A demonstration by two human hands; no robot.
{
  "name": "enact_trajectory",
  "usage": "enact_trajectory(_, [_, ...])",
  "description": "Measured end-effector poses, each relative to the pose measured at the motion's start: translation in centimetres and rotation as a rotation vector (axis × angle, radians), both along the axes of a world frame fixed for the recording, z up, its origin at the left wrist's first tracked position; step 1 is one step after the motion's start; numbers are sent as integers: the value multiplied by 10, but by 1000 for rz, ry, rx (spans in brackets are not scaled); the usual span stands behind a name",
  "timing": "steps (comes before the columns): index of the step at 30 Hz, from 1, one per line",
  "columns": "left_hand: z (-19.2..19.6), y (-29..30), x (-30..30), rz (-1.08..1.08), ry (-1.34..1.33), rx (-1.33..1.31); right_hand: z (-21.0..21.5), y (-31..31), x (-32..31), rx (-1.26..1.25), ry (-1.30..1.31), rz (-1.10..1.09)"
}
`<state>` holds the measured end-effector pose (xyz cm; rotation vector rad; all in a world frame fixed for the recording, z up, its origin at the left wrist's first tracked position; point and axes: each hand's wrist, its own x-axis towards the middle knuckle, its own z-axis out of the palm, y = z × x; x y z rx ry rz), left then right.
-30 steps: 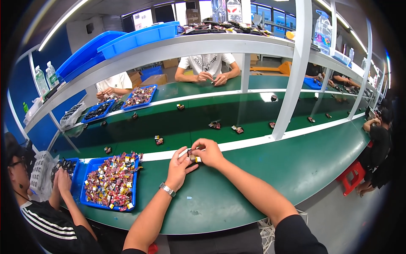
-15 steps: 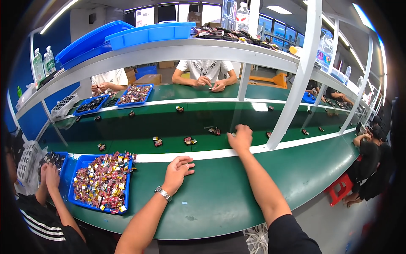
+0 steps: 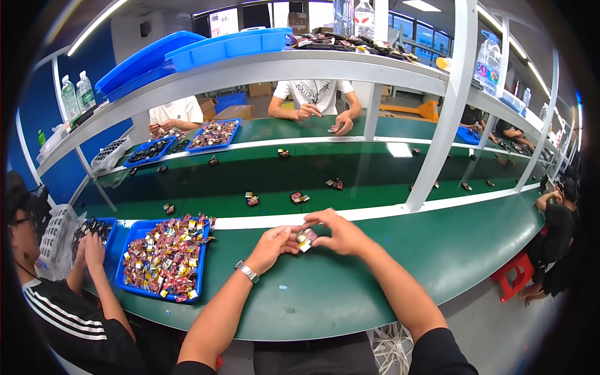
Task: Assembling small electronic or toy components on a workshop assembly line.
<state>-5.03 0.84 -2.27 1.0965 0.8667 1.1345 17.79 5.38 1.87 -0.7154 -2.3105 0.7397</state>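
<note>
Over the near bench, my left hand (image 3: 270, 250) and my right hand (image 3: 342, 234) meet around a small dark-red part with a yellow-and-white tag (image 3: 305, 239). The fingers of my left hand close on its left side. My right hand curls over it from the right, thumb and fingertips at its edge. Its underside is hidden. To the left of my left hand stands a blue tray (image 3: 204, 262) heaped with similar small red, yellow and white pieces. Beyond my hands, similar parts (image 3: 299, 197) lie scattered along the green conveyor belt (image 3: 231, 178).
A white rail (image 3: 250, 222) edges the belt, and a white post (image 3: 440, 119) rises right of my hands. A shelf (image 3: 262, 65) with blue bins crosses above. At left a co-worker (image 3: 69, 300) handles parts by another tray; others sit opposite. A red stool (image 3: 514, 275) stands right.
My right hand has come back from the belt toward my left hand, now with a small part in it. My left hand has closed in on the part. The view has shifted slightly.
</note>
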Motion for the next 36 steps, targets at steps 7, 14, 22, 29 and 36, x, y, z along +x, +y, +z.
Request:
enact_trajectory(7, [-6, 0, -7, -28, 30, 2, -12, 71, 7, -20, 126, -241])
enact_trajectory(14, [0, -1, -1, -24, -93, 15, -57, 156, 27, 276, -162, -831])
enact_trajectory(22, [-7, 2, -7, -2, -167, 22, -22, 100, 36, -13, -148, -286])
enact_trajectory(29, [-1, 2, -3, 48, -170, 1, -7, -59, 12, -9, -251, 44])
enact_trajectory(36, [0, -2, -2, -1, -151, 49, 12, -25, -19, 133, -36, 8])
